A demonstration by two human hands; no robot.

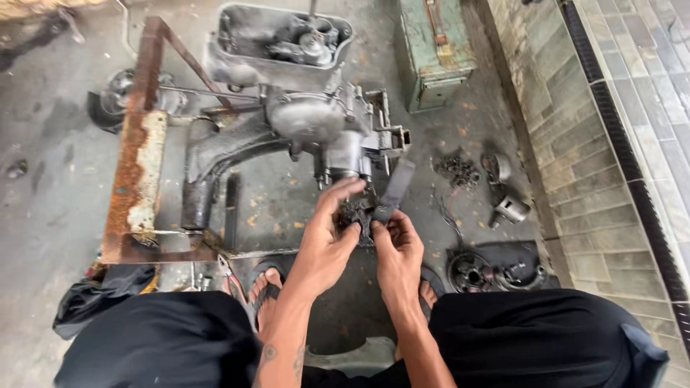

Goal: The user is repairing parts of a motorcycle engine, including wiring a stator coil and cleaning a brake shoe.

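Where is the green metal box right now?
In the head view the green metal box stands on the floor at upper right, between the engine and the tiled step.

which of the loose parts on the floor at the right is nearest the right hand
The round toothed disc on the dark mat, just right of the right hand. The chain pile and small cylindrical part lie farther off, toward the wall.

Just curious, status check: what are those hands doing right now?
Left hand and right hand grip a small greasy part. Engine just beyond. Nothing between.

Surfaces: greasy metal, rust, rough concrete.
Engine casing [316, 118] above the grip: dull grey cast metal; frame [136, 172] flaking rusty steel; floor [43, 208] matt concrete.
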